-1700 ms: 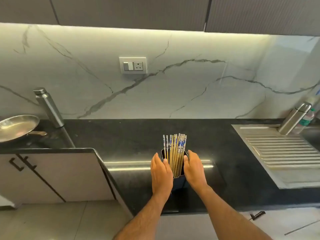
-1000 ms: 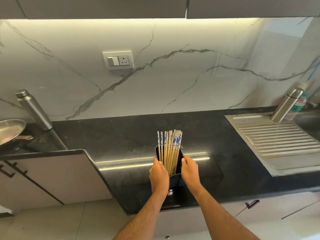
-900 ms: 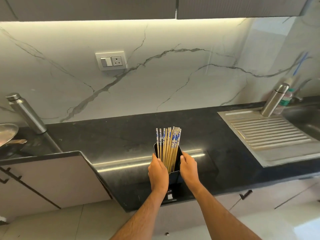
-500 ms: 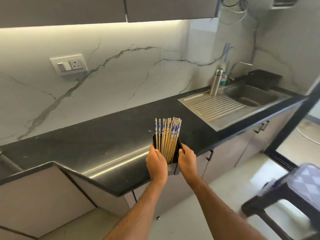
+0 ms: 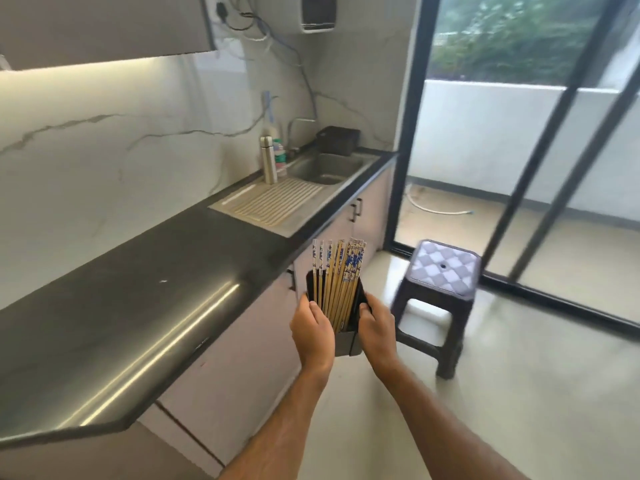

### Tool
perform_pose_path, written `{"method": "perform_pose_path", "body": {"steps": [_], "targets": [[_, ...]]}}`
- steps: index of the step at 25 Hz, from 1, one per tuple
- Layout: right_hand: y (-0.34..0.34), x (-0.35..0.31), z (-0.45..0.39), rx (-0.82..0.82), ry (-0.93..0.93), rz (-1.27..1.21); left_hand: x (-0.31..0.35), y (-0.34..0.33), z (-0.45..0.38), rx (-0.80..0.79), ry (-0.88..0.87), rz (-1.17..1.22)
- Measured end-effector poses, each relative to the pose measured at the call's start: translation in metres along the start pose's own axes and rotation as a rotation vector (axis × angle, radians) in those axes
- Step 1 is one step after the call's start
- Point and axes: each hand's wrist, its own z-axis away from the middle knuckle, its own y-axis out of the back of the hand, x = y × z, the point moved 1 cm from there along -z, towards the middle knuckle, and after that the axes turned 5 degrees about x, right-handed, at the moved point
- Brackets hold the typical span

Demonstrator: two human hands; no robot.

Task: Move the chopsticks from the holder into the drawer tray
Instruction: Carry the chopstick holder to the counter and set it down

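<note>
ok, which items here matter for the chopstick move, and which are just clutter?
Job:
chopsticks
holder
left hand
right hand

Clutter:
stool
steel bottle
sink
black bin

Drawer tray: not visible.

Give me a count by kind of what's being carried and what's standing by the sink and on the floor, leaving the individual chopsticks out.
Chopstick holder, held by left hand and right hand: 1
Steel flask: 1
Plastic bottle: 1
Dark box behind the sink: 1
Stool: 1
Total: 5

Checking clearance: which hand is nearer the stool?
Right. The right hand grips the holder on the side facing the stool; the left hand grips the far side.
</note>
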Motion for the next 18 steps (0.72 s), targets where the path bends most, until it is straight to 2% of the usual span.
{"method": "perform_pose_path", "body": {"steps": [6,13,18], "targets": [[0.165,0.031,0.006,0.287,-0.041,0.074,0.067,-0.102,0.101,-0.197,-0.11,0.053],[0.363,0.068,0.039,0.557,-0.116,0.138,0.141,-0.21,0.257,-0.415,-0.197,0.122],[0.503,0.097,0.084,0.767,-0.202,0.173,0.184,-0.276,0.384,-0.66,-0.232,0.14]]}}
